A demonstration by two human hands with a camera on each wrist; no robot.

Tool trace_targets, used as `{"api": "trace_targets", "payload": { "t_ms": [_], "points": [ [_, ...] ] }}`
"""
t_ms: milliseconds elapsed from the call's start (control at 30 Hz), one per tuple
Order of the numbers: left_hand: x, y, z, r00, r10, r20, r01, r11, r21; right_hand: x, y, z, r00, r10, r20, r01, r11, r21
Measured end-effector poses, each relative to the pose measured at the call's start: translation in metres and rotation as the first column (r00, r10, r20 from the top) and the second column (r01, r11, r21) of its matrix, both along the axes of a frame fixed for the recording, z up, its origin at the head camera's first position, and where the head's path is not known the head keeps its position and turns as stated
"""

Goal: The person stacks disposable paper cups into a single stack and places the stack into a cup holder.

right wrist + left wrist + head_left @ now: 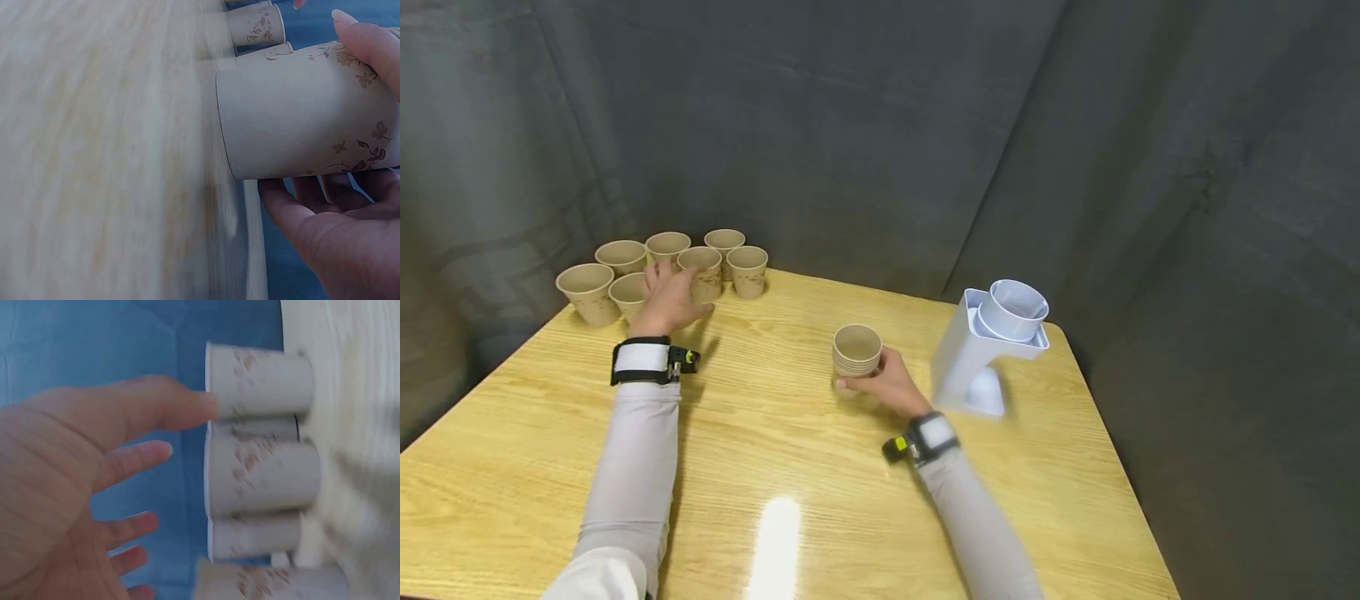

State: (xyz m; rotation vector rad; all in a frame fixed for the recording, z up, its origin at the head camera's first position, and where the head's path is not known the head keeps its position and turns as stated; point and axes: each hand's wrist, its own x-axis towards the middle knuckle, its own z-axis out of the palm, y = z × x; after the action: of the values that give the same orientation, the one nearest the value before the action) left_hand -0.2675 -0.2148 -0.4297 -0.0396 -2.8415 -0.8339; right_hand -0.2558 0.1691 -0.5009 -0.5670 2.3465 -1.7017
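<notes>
My right hand [895, 385] grips a stack of nested brown paper cups [856, 358] near the middle of the table. In the right wrist view, thumb and fingers lie on opposite sides of the flower-printed stack [300, 119], whose bottom is close to the tabletop. At the far left, my left hand [666, 302] reaches over a group of similar paper cups, fingers spread and holding nothing. Nearest to it are a cup [700, 279] on its right and a partly hidden cup [627, 292] behind it. The left wrist view shows its thumb overlapping an upright printed cup [262, 381].
A pale plastic stand [958, 358] with a round cup-shaped holder [1017, 308] on top is right of my right hand. More single cups, such as one at the corner [587, 292], stand along the back left edge. Dark curtains [820, 150] hang behind the wooden table [760, 417].
</notes>
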Motion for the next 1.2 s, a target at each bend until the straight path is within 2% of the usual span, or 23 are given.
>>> {"api": "trace_targets", "payload": {
  "t_ms": [133, 233, 400, 667, 1033, 1200],
  "points": [
    [0.003, -0.014, -0.006, 0.996, 0.087, 0.000, -0.087, 0.995, 0.050, 0.000, 0.001, 0.002, 1.000, 0.003, 0.004, -0.003, 1.000, 0.001],
    [0.005, -0.021, -0.011, 0.989, 0.146, 0.028, -0.147, 0.987, 0.067, 0.001, 0.002, 0.003, 1.000, 0.007, 0.002, -0.007, 1.000, 0.003],
    [0.006, -0.027, -0.017, 0.980, 0.187, 0.070, -0.191, 0.980, 0.050, 0.002, 0.003, 0.003, 1.000, 0.008, -0.009, -0.008, 1.000, 0.003],
    [0.007, -0.026, -0.017, 0.976, 0.192, 0.104, -0.190, 0.981, -0.029, 0.001, 0.003, 0.003, 0.999, 0.028, -0.019, -0.028, 1.000, -0.005],
    [0.008, -0.017, -0.013, 0.976, 0.167, 0.138, -0.166, 0.986, -0.020, 0.000, 0.004, 0.003, 1.000, 0.012, -0.010, -0.012, 1.000, 0.008],
    [0.010, -0.017, -0.008, 0.979, 0.122, 0.162, -0.118, 0.992, -0.039, 0.001, 0.004, 0.004, 1.000, 0.011, -0.008, -0.011, 1.000, 0.009]
  ]
}}
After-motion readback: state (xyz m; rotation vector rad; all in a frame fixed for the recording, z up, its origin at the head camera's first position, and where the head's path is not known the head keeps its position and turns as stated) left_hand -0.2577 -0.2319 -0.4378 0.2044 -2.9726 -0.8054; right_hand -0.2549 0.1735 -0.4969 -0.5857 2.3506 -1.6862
